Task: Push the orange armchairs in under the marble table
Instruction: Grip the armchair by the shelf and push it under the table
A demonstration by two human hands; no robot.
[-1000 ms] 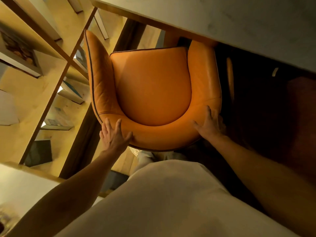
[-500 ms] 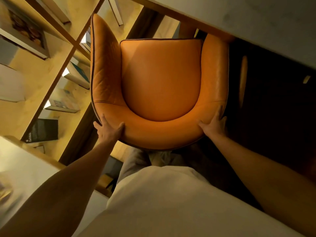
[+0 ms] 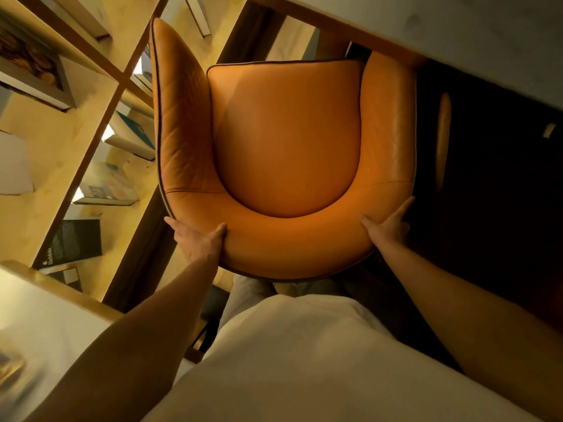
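An orange leather armchair [image 3: 286, 141] fills the middle of the head view, seen from above, its curved back nearest me. My left hand [image 3: 198, 242] grips the back's left corner, thumb on top. My right hand [image 3: 391, 225] grips the back's right corner. The pale marble table [image 3: 457, 28] runs across the upper right. The tip of the chair's right arm lies under the table edge; the seat cushion is still in the open.
A wooden bookshelf [image 3: 91, 117] with books and framed pictures stands close along the chair's left side. A second orange chair's edge [image 3: 442, 138] shows in the dark space to the right. A pale counter corner [image 3: 45, 315] sits at lower left.
Both hands have gone from resting flat on the chair back to gripping its corners. The view has shifted, so the chair sits larger and more central in the frame.
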